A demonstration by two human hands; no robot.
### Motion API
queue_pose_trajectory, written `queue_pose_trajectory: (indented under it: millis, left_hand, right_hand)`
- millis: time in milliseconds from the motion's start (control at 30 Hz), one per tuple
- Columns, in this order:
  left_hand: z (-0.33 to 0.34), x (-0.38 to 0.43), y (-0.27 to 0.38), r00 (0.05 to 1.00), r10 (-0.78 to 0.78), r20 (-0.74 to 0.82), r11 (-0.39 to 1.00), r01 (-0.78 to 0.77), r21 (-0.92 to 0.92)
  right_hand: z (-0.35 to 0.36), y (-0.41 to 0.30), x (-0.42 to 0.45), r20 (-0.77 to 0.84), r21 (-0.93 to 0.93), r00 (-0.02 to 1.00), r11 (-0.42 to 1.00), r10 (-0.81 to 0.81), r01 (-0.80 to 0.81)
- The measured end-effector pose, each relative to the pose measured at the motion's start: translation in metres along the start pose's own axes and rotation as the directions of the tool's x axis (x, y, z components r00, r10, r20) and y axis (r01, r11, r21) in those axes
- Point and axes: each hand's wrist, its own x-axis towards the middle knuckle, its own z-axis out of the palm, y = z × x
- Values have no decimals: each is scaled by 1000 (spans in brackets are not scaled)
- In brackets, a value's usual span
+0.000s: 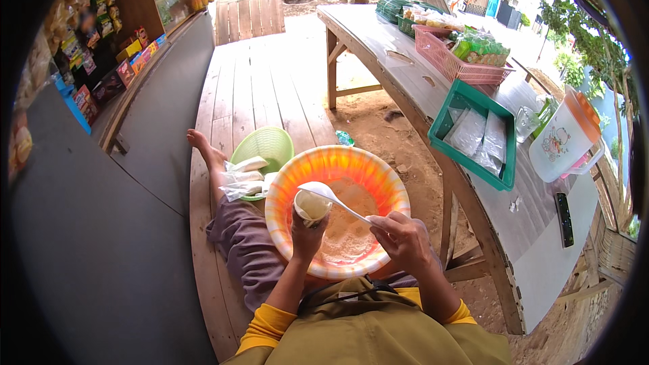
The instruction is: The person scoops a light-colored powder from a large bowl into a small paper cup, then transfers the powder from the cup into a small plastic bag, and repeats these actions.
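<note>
My left hand [307,235] grips a small cup [313,207] with a pale inside, held over the left part of a basin. In my right hand [403,238] is the handle of a white plastic spoon [329,195], its bowl at the cup's far rim. What the spoon bowl carries cannot be made out. Beneath both hands, the orange and white plastic basin [276,197] holds a pale powder [350,241], likely flour. Filled clear plastic bags [246,177] lie at a light green plastic basket [268,144], left of the basin.
A bench of wooden planks [243,91] runs ahead. On the right-hand table [507,233] stand a green tray [436,132] of plastic packets, a pink basket [446,63] of packaged goods, a pitcher [563,137] and a dark phone [564,220]. A grey counter [116,243] borders the left.
</note>
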Motion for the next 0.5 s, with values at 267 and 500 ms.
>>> queue_pose_trajectory:
  millis: [267,500]
  left_hand:
    - [-1,0,2,999,-44,-8,996,43,-73]
    - [-5,-2,7,1000,3,18,999,-2,-37]
  right_hand:
    - [6,7,-3,-61,162,998,986,34,-24]
    - [42,63,-15,-162,497,933,843,322,-205]
